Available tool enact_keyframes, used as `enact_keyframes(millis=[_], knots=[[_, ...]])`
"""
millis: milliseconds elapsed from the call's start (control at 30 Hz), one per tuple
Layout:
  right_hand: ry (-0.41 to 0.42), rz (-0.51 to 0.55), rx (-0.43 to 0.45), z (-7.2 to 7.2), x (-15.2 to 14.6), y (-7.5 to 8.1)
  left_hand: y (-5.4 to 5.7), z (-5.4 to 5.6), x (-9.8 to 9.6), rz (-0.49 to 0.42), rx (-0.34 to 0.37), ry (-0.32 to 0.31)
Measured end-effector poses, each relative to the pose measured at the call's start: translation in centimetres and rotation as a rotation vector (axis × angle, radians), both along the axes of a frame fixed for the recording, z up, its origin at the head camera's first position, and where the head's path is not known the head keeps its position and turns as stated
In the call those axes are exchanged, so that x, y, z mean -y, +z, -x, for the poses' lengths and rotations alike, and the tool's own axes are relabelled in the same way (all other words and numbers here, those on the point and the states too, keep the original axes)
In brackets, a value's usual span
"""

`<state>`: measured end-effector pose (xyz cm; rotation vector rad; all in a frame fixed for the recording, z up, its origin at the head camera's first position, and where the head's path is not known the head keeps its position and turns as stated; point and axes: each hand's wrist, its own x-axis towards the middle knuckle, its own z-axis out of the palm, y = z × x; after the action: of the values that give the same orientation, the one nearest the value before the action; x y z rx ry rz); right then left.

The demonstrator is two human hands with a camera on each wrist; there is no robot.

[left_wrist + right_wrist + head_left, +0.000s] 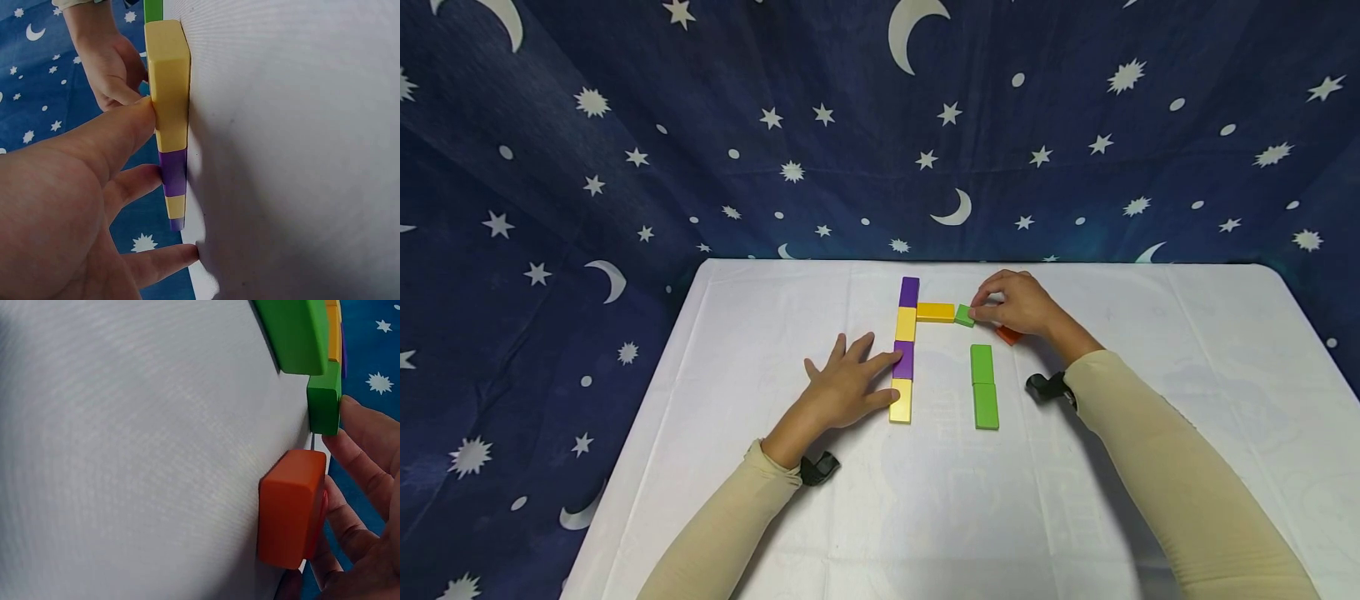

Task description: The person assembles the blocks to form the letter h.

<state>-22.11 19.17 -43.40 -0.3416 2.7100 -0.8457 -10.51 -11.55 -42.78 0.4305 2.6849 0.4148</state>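
Note:
A straight column of blocks stands left of centre, from far to near: purple point(909, 292), yellow point(906, 325), purple point(903, 357) and yellow point(900, 410). My left hand point(838, 392) spreads along its left side. The thumb touches the nearest yellow block and a finger the purple one beyond. From the far yellow block, a darker yellow block point(936, 312) runs right. Against or close by its right end sits a slightly turned green block point(963, 316), whose right end my right hand point(1018, 302) pinches between thumb and finger. Partly under that hand lies an orange block point(287, 509).
Two green blocks point(982, 364) lie end to end, parallel to the column on its right. Behind the orange block a red piece point(317, 525) shows, partly hidden. Star-patterned dark blue cloth point(850, 192) hangs behind the white table point(760, 542).

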Motion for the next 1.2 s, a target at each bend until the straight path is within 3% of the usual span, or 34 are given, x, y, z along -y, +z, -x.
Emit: enact_keyframes(millis=[1200], knots=[[0.001, 0.010, 0.022, 0.17, -0.33, -0.17, -0.03, 0.00, 0.05, -0.002, -0.002, -0.005]])
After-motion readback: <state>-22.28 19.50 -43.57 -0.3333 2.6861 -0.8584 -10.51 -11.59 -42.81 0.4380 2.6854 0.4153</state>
